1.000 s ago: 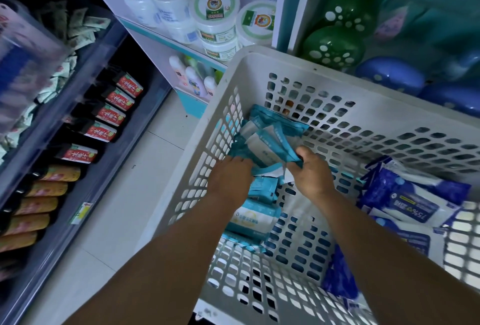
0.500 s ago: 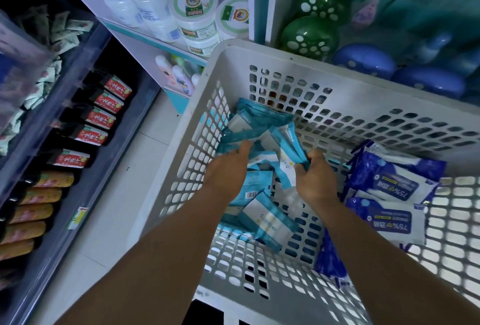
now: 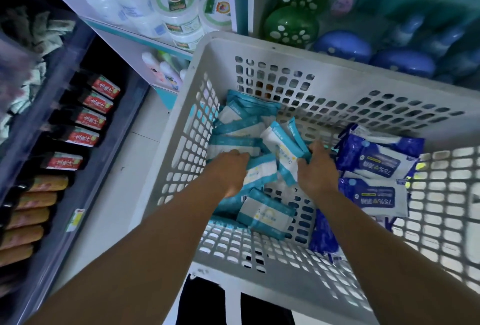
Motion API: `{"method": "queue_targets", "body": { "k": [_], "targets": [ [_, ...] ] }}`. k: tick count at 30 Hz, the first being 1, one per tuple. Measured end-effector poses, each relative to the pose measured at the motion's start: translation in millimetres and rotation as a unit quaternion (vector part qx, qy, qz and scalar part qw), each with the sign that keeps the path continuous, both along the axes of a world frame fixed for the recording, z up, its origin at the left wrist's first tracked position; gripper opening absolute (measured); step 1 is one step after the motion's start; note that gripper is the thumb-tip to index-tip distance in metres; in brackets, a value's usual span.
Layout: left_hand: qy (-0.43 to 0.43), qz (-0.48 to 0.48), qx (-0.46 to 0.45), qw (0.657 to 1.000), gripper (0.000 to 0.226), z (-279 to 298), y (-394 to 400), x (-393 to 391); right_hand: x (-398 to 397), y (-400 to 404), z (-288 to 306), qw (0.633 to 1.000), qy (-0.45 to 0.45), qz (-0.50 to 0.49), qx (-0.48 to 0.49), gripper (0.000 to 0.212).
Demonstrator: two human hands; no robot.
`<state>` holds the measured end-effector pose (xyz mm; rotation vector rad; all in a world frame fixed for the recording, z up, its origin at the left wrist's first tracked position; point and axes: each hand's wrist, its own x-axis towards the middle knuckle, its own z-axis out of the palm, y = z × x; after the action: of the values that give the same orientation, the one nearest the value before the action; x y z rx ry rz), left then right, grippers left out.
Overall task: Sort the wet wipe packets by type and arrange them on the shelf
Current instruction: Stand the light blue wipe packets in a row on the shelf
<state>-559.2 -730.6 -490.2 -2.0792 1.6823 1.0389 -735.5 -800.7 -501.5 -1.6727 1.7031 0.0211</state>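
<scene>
We are early in the job, by our reading: nothing from the white basket (image 3: 324,47) has reached a shelf yet. The sorting itself looks begun, since the teal packets (image 3: 265,214) lie bunched at the left of the basket and the dark blue packets (image 3: 376,161) at the right. Our left hand (image 3: 228,171) lies on the teal heap, fingers hidden, so we cannot tell its grip; our right hand (image 3: 315,169) curls round a few teal packets. Shelving all of them remains.
</scene>
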Motion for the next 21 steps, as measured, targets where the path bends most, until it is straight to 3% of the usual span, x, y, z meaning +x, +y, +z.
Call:
{"method": "queue_targets", "body": {
  "k": [4,10,14,21],
  "targets": [
    [-0.069,-0.057,0.060,0.994,0.038,-15,20,-1,0,8,0,0.999,0.000,0.027,0.023,0.026],
    [-0.097,-0.012,0.039,0.994,0.039,-22,23,-5,1,12,1,0.999,0.000,0.025,0.032,0.026],
    [-0.056,0.043,0.021,0.997,0.036,-14,23,-2,-1,12,7,0.999,-0.017,0.012,0.028,0.024],
    [-0.010,0.166,-0.095,0.982,0.028,36,11,5,0,7,44,0.999,-0.038,-0.001,-0.017,0.024]
  ]
}}
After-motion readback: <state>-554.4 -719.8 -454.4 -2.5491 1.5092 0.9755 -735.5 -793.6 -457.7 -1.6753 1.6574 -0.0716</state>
